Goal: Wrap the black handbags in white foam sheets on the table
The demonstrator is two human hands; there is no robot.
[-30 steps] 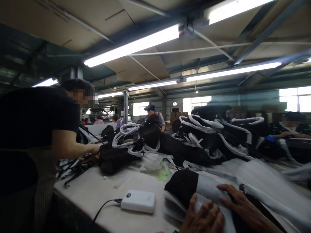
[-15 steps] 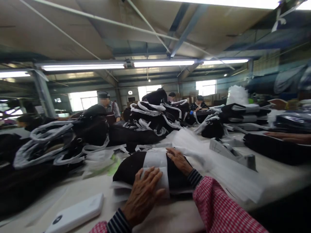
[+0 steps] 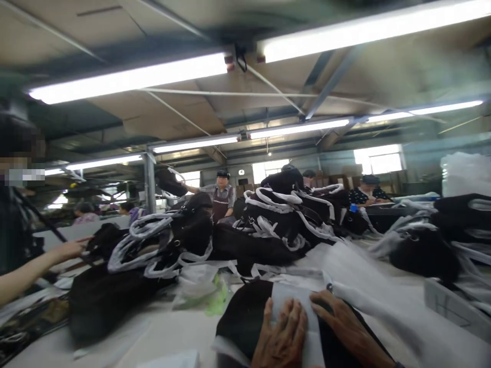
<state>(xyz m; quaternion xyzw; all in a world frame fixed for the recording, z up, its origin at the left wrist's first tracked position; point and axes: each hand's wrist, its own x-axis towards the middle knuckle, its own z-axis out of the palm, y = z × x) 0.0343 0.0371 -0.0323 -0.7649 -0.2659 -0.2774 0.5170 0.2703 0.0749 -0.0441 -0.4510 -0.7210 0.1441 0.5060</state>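
Observation:
A black bag (image 3: 245, 313) lies on the table at the lower middle, with a pale band of wrapping (image 3: 317, 335) across its middle. My left hand (image 3: 282, 335) rests flat on the band and the bag's left part, fingers spread. On the band's right edge and the black fabric beside it lies my right hand (image 3: 347, 324), its fingers apart. Under the bag's left edge some white sheet shows. Neither hand grips anything.
Piles of black bags with white-wrapped handles (image 3: 268, 225) stand beyond. Clear film with something green (image 3: 217, 296) lies left of my hands, white sheeting (image 3: 383, 291) at right. A person's arm (image 3: 42, 268) reaches in from the left; other people are further back.
The view has swung left and up, so the bag and my hands appear lower and further right. A person has come into view at the left. My hands remain on the bag.

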